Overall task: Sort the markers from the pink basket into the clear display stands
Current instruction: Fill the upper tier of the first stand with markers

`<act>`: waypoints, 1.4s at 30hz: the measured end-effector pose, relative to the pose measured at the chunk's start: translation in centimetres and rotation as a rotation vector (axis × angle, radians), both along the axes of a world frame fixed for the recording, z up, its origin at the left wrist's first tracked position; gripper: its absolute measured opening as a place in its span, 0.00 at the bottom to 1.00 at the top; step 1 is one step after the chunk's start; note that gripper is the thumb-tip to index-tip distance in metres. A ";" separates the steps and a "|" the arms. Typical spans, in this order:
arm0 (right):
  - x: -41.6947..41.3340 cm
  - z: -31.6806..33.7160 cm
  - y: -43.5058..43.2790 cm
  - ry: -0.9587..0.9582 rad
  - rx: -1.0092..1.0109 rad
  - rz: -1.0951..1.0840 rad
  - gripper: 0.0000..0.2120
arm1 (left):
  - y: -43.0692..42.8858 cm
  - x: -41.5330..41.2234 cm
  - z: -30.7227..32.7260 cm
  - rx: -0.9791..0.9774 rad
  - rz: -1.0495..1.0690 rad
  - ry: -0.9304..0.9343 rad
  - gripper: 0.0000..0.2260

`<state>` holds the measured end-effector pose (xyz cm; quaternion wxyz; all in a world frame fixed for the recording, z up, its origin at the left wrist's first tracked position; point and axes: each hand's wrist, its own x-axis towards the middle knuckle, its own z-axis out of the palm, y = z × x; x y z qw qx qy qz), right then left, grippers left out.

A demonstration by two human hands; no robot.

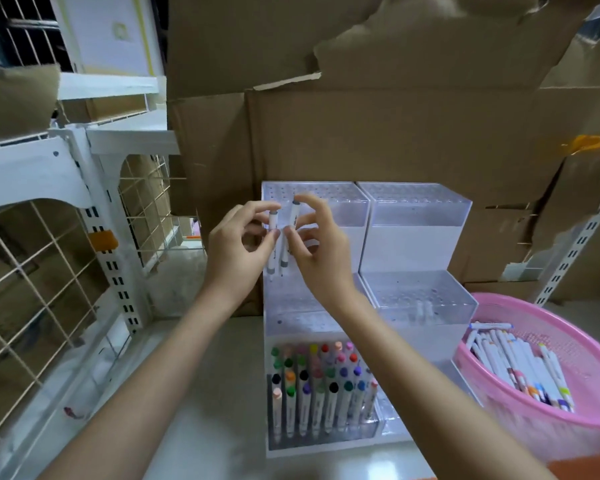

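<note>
My left hand (238,242) pinches a white marker with grey caps (272,247), held upright in front of the left clear display stand (343,206). My right hand (317,249) pinches a second grey-capped white marker (289,237) right beside it. Both markers hang above the stand's middle tier (291,313). The lowest tier (321,386) holds several markers with coloured caps standing upright. A second clear stand (416,209) is at the right; two markers stand in its lower tier (424,310). The pink basket (568,427) at the right holds several white markers (520,362).
Brown cardboard boxes (395,133) form a wall behind the stands. A white wire-grid shelf unit (84,209) stands at the left. The stands and basket sit on a pale tabletop (215,410).
</note>
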<state>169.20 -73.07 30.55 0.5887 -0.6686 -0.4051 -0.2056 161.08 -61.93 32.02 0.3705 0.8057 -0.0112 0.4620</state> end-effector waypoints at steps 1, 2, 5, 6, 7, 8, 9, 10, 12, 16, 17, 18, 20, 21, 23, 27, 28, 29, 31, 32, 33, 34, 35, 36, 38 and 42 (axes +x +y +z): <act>0.0 -0.2 0.2 -0.019 0.000 -0.011 0.17 | 0.1 0.0 -0.1 0.000 0.002 -0.002 0.15; 0.0 -0.3 0.3 -0.036 -0.001 -0.022 0.17 | 0.2 0.0 -0.2 -0.001 0.002 -0.006 0.15; 0.1 -0.7 0.4 -0.082 0.000 -0.053 0.17 | 0.4 0.1 -0.3 0.020 0.008 -0.017 0.15; 0.2 -0.8 0.5 -0.086 -0.001 -0.060 0.17 | 0.4 0.2 -0.4 0.035 0.012 -0.018 0.15; 0.1 -0.8 0.5 -0.086 -0.005 -0.064 0.17 | 0.4 0.2 -0.6 0.050 0.014 -0.016 0.15; 0.1 -0.8 0.5 -0.088 -0.011 -0.067 0.17 | 0.4 0.2 -0.7 0.062 0.017 -0.013 0.15; 0.1 -0.8 0.5 -0.092 -0.017 -0.069 0.17 | 0.4 0.2 -0.8 0.072 0.020 -0.013 0.14; 0.1 -0.8 0.4 -0.097 -0.021 -0.075 0.17 | 0.4 0.2 -0.9 0.078 0.024 -0.016 0.14; 0.0 -0.9 0.3 -0.101 -0.022 -0.092 0.17 | 0.5 0.3 -1.1 0.074 0.027 -0.026 0.14; 0.0 -1.0 0.2 -0.120 -0.022 -0.110 0.17 | 0.5 0.4 -1.1 0.070 0.035 -0.026 0.14; 0.0 -1.0 0.2 -0.124 -0.023 -0.112 0.17 | 0.5 0.4 -1.1 0.069 0.038 -0.024 0.14; 0.0 -1.0 0.2 -0.128 -0.022 -0.114 0.17 | 0.5 0.4 -1.1 0.066 0.043 -0.021 0.14; 0.0 -1.0 0.1 -0.128 -0.015 -0.118 0.17 | 0.6 0.5 -1.2 0.066 0.056 -0.008 0.13; 0.0 -1.0 0.1 -0.123 -0.011 -0.118 0.17 | 0.6 0.5 -1.3 0.074 0.064 0.002 0.12; 0.0 -1.1 0.1 -0.113 -0.008 -0.111 0.17 | 0.6 0.5 -1.7 0.098 0.072 0.021 0.11; 0.0 -1.1 0.1 -0.111 -0.023 -0.109 0.17 | 0.4 0.3 -2.5 0.126 0.078 0.047 0.11; 0.0 -1.1 0.1 -0.110 -0.031 -0.108 0.17 | 0.4 0.3 -2.6 0.126 0.078 0.049 0.12; 0.0 -1.1 0.1 -0.110 -0.040 -0.109 0.17 | 0.5 0.3 -2.6 0.125 0.080 0.049 0.12; 0.0 -1.1 0.1 -0.112 -0.052 -0.114 0.17 | 0.4 0.3 -2.5 0.120 0.083 0.053 0.11; 0.0 -1.1 0.1 -0.113 -0.054 -0.116 0.17 | 0.3 0.2 -2.4 0.113 0.084 0.061 0.11; 0.0 -1.2 0.1 -0.113 -0.056 -0.117 0.17 | 0.3 0.2 -2.4 0.107 0.087 0.073 0.11; 0.0 -1.2 0.1 -0.115 -0.058 -0.117 0.17 | 0.2 0.2 -2.4 0.102 0.090 0.084 0.10; 0.0 -1.2 0.1 -0.119 -0.061 -0.116 0.17 | 0.2 0.1 -2.4 0.098 0.092 0.091 0.10; 0.0 -1.2 0.1 -0.124 -0.064 -0.115 0.17 | 0.1 0.2 -2.4 0.091 0.095 0.093 0.10; 0.0 -1.2 0.1 -0.128 -0.072 -0.117 0.17 | 0.1 0.3 -2.3 0.073 0.099 0.099 0.09; 0.0 -1.3 0.1 -0.122 -0.082 -0.123 0.17 | -0.1 0.2 -2.7 0.068 0.126 0.132 0.10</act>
